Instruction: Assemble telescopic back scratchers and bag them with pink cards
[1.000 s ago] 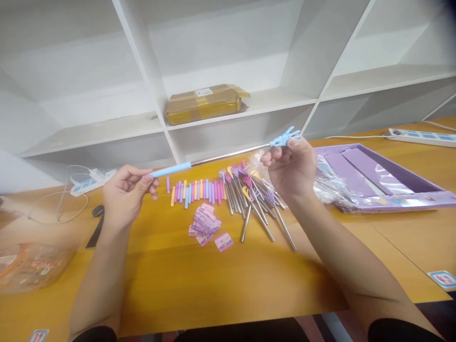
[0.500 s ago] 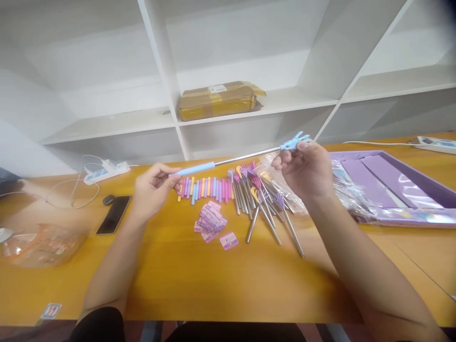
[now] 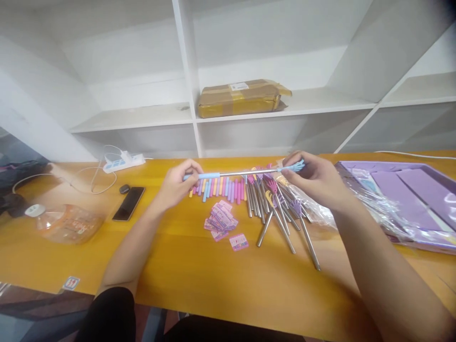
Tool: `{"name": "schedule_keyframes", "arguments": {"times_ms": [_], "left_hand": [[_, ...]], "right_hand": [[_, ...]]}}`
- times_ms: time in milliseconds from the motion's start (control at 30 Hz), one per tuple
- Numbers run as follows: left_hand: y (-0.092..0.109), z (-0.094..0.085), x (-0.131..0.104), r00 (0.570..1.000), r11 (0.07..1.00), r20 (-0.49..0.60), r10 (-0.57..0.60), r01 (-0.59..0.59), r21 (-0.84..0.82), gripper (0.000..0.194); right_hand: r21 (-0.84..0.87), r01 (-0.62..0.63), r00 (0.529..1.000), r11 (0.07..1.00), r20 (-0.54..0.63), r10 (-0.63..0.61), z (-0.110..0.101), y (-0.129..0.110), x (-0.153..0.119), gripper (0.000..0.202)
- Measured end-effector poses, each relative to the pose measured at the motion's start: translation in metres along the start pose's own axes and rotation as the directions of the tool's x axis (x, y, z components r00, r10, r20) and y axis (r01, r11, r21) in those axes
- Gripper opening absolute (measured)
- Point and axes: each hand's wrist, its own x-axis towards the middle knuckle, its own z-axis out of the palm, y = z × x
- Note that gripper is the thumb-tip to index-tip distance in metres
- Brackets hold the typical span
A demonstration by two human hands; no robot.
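A metal rod [image 3: 245, 173] with a light blue handle [image 3: 210, 175] and a light blue hand-shaped head [image 3: 294, 166] is stretched level between my hands. My left hand [image 3: 180, 183] pinches the handle's outer end. At the other end my right hand [image 3: 313, 178] has its fingers closed on the blue head. Beneath lie a row of coloured handle tubes [image 3: 228, 189], a pile of metal rods with coloured hand-shaped heads [image 3: 285, 213], and small pink-purple cards [image 3: 221, 218], with one card [image 3: 238, 242] apart.
A purple tray [image 3: 392, 166] and clear plastic bags [image 3: 320, 211] are at the right. On the left are a phone [image 3: 128, 204], a power strip [image 3: 124, 162] with cables and an orange-tinted bottle [image 3: 67, 223]. A taped carton [image 3: 242, 99] sits on the shelf behind.
The blue-headed rod is now lower and nearly level, and its exposed metal part looks shorter. My right hand has come down, and the camera view has shifted left.
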Motion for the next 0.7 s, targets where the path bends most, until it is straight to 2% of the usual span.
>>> {"name": "schedule_keyframes", "arguments": {"times_ms": [167,300,433,533,700], "left_hand": [[-0.005,0.002,-0.001,0.995,0.991,-0.098,0.034,-0.046,-0.128,0.018],[-0.006,0.004,-0.004,0.971,0.987,-0.206,0.120,-0.140,-0.083,0.022],[-0.001,0.005,-0.009,0.951,0.978,-0.256,0.175,-0.199,-0.069,0.022],[0.002,0.011,-0.013,0.948,0.968,-0.235,0.217,-0.239,-0.072,0.024],[0.004,0.031,-0.021,0.954,0.955,-0.152,0.256,-0.274,-0.110,0.028]], "right_hand": [[0.005,0.079,0.993,0.997,0.091,-0.079,0.005,-0.006,-0.004,0.036],[0.030,0.068,0.992,0.997,0.109,-0.071,0.013,-0.003,-0.007,0.030],[0.042,0.063,0.994,0.997,0.087,-0.066,0.018,0.000,-0.009,0.028],[0.111,0.071,0.995,0.991,0.063,-0.078,0.021,-0.002,-0.011,0.028],[0.166,0.069,0.993,0.984,0.082,-0.083,0.030,-0.010,-0.015,0.031]]}}
